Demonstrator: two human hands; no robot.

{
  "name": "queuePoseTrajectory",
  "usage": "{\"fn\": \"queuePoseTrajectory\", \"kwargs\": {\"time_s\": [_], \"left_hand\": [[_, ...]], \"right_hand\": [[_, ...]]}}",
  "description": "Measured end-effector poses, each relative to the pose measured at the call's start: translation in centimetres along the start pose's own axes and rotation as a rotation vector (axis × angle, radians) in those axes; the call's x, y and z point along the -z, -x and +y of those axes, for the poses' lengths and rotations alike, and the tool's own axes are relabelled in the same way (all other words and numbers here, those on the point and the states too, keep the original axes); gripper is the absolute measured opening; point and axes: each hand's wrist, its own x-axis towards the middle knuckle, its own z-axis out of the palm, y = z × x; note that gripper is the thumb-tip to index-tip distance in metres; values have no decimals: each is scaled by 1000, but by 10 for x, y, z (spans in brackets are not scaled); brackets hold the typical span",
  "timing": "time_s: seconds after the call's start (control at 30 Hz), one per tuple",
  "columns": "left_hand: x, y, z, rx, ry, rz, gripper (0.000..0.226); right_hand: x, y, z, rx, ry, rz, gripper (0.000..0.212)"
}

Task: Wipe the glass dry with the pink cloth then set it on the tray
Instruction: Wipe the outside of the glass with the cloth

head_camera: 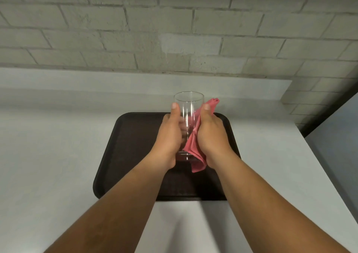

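Note:
A tall clear glass is held upright above the dark brown tray. My left hand wraps its left side, thumb near the rim. On the glass's right side, my right hand presses the pink cloth against the wall of the glass. One corner of the cloth sticks up past my right thumb and another hangs below the glass's base. My fingers behind the glass show only faintly through it. I cannot tell whether the base touches the tray.
The tray lies on a white counter that ends at a grey brick wall behind. The counter's right edge drops off beside a dark gap.

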Motion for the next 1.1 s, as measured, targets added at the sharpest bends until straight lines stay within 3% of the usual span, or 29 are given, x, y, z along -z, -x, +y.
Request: {"fn": "queuePoseTrajectory", "kwargs": {"time_s": [0.13, 0.27, 0.47, 0.53, 0.63, 0.7, 0.77, 0.9, 1.1], "left_hand": [[-1, -6, -2, -41, -111, 45, 69], [-7, 1, -1, 48, 24, -17, 66], [-7, 1, 4, 50, 182, -65, 67], [-4, 0, 2, 43, 216, -107, 64], [-2, 1, 1, 16, 257, -163, 71], [-1, 1, 0, -9, 229, -153, 68], [-2, 1, 3, -13, 200, -100, 66], [-3, -9, 5, 51, 186, 45, 68], [0, -7, 4, 27, 126, -50, 73]], "right_hand": [[0, 2, 5, 126, 145, 91, 72], [-4, 8, 3, 266, 277, 136, 63], [-13, 15, -7, 349, 367, 158, 61], [-11, 8, -16, 300, 350, 153, 65], [-3, -4, -28, 119, 114, 74, 75], [2, -8, -29, -41, -75, 37, 73], [2, -7, -22, -100, -114, 23, 69], [-10, 14, -1, 131, 223, 11, 64], [-18, 16, -9, 298, 349, 84, 56]]}}
